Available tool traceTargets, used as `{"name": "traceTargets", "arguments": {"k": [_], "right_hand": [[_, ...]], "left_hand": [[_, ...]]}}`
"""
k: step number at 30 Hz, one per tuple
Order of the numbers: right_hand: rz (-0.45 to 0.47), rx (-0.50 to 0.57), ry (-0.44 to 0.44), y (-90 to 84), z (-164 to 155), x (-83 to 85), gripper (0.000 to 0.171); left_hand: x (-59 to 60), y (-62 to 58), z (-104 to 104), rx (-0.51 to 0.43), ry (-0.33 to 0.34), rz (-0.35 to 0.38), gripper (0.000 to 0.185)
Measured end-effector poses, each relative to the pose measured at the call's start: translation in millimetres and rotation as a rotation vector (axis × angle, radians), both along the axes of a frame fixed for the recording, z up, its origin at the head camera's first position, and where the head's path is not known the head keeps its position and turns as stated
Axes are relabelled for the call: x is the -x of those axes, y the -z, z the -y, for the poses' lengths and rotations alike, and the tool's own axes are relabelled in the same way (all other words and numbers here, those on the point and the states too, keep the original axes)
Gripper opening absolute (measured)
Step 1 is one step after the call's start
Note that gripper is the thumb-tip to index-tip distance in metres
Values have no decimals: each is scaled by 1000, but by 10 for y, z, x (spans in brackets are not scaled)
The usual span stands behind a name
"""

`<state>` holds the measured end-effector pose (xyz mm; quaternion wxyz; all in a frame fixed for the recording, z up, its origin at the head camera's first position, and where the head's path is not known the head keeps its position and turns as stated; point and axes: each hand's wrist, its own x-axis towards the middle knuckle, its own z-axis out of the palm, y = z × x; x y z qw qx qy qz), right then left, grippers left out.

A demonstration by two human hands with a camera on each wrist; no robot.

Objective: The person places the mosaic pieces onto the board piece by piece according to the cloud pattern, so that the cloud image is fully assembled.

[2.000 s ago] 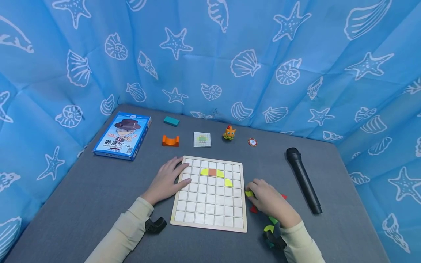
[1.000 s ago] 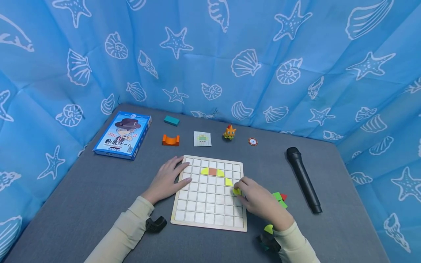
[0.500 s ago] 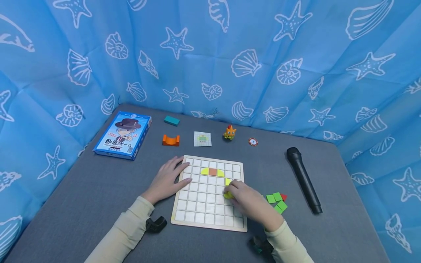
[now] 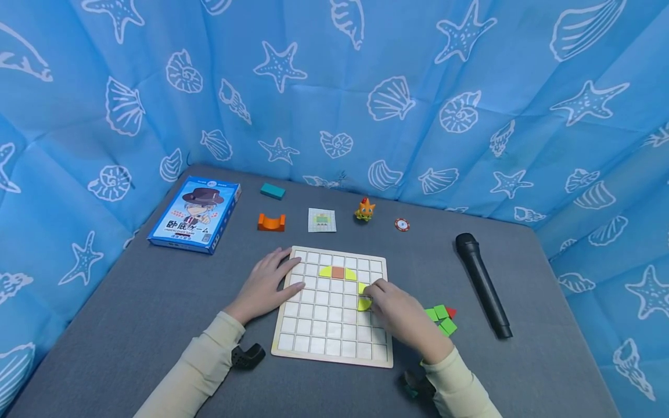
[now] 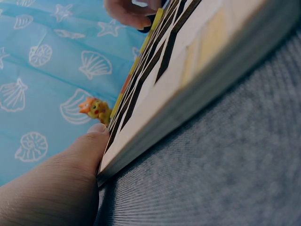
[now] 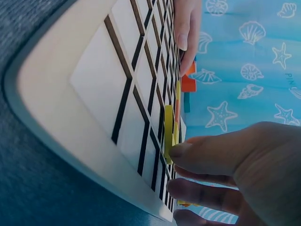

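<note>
head view: the right hand (image 4: 399,316) pinches a yellow piece (image 4: 363,304) on the grid board (image 4: 334,354), piece just left of its fingertips; left hand (image 4: 263,287) lies flat (relaxed) on the board's left edge. right wrist view: the piece (image 6: 168,129) sits at the fingertips.

Blue seashell-print curtain (image 4: 334,87), grey table (image 4: 130,313)

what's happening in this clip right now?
A person is filling a wooden grid board with coloured tiles. The right hand sets a yellow tile into a cell below another yellow one, while the left hand rests flat on the board's left edge. Two yellow tiles and an orange tile sit near the top; green tiles lie beside the board.
</note>
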<state>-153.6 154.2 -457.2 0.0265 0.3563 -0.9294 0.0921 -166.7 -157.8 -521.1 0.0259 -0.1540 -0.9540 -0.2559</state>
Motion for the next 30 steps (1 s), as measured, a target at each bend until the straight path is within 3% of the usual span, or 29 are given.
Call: {"name": "traceTargets", "arguments": {"k": [15,30], "right_hand": [[74,-9,60,15,52,-24,18],[63,-57,49,10,78,16,15]], "left_hand": [[-9,-6,-4,-10,-1,-13,64],[6,-9,2,5,-3,1,65]]}}
